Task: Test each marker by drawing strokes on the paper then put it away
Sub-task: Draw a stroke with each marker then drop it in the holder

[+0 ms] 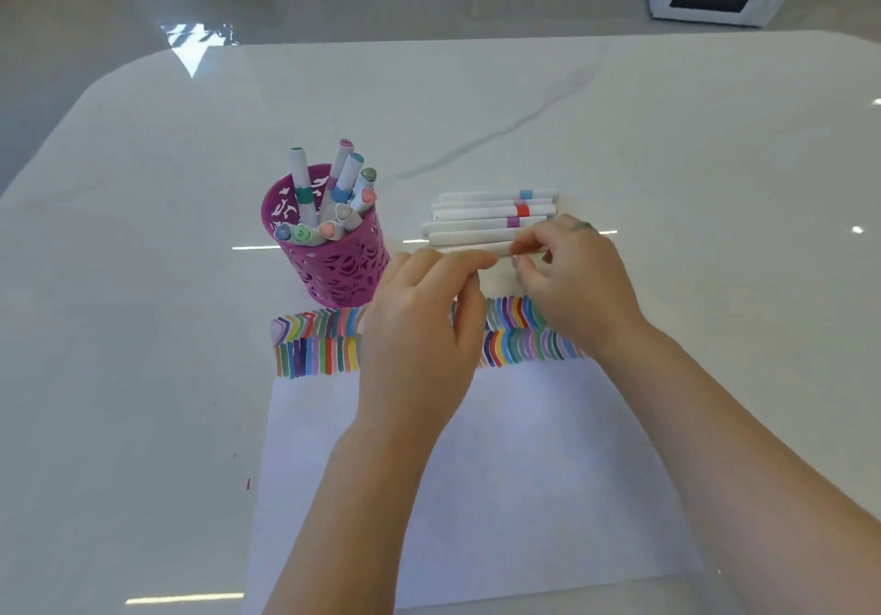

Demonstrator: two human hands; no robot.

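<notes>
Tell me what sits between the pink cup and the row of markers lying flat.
Nothing: in the head view only bare white table separates the pink cup from the row of markers.

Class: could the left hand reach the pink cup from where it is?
Probably yes. The pink cup stands just left of the left hand with nothing between them, though that hand and the right hand both grip a white marker.

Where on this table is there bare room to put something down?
Bare table lies left of the pink pen cup, right of the lying markers, and beyond both. The paper is blank below its colour strokes. It is crowded between cup and markers, where the left hand and right hand grip a marker.
</notes>
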